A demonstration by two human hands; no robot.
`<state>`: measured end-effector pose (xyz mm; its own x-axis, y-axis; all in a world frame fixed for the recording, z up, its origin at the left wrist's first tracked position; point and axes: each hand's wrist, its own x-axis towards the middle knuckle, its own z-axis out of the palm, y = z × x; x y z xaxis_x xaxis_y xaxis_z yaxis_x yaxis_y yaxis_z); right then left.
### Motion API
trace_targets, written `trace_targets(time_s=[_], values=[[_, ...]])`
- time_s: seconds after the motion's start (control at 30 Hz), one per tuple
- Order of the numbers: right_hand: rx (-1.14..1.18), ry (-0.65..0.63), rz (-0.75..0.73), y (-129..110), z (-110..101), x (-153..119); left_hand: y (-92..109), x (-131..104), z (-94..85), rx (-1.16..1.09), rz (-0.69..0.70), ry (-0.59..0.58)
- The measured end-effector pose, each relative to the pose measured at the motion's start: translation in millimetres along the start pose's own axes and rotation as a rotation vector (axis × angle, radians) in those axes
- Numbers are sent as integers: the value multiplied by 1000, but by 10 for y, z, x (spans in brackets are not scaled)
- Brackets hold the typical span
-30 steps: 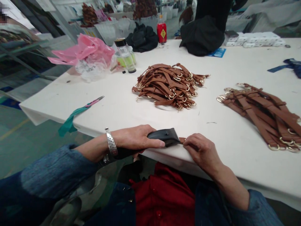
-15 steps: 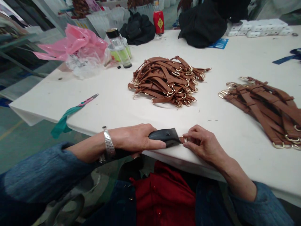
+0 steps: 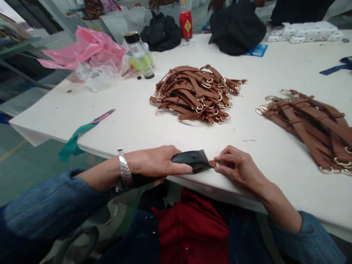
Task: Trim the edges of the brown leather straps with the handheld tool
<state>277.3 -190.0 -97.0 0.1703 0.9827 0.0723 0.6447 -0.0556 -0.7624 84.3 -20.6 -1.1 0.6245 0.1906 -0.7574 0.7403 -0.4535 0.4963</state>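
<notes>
My left hand (image 3: 158,161) is wrapped round a black tool (image 3: 189,161) with a smooth casing, close to the table's front edge. At the tool's right end sits a short piece of brown strap (image 3: 212,164) with a small gold ring. My right hand (image 3: 238,167) pinches this ring end between thumb and fingers. The rest of the strap is hidden at the tool. Beyond the hands lies a heap of brown straps (image 3: 189,91) with gold rings, and a second pile of brown straps (image 3: 310,124) is at the right.
On the white table (image 3: 123,124) lie pink-handled scissors (image 3: 103,116) with green cloth, at the left. Farther back are a pink plastic bag (image 3: 88,47), a glass bottle (image 3: 141,57), a red bottle (image 3: 186,24), black cloth (image 3: 236,31) and white rolls (image 3: 310,31).
My left hand and the black tool have shifted very slightly left. My right hand keeps its pinch on the strap's ring end. A dark shape at the far back has moved right.
</notes>
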Motion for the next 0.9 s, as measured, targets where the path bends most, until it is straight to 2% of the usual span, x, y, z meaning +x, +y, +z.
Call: trace_targets(time_s=[0.1,0.3,0.47,0.6,0.73,0.9], values=[[2,2,-11,9,6,5,15,-24,0,21,6,-22],[50,-21,20,17,-17,11,123,142,40,-35,60,24],[21,-1,22,9,-11,1,-70,54,17,-111,79,67],[3,10,18,22,9,3,-210,-52,23,-127,61,23],[39,-3,24,33,13,4,-85,5,58,-80,38,32],[73,-22,69,31,-7,12,111,138,104,-43,52,103]])
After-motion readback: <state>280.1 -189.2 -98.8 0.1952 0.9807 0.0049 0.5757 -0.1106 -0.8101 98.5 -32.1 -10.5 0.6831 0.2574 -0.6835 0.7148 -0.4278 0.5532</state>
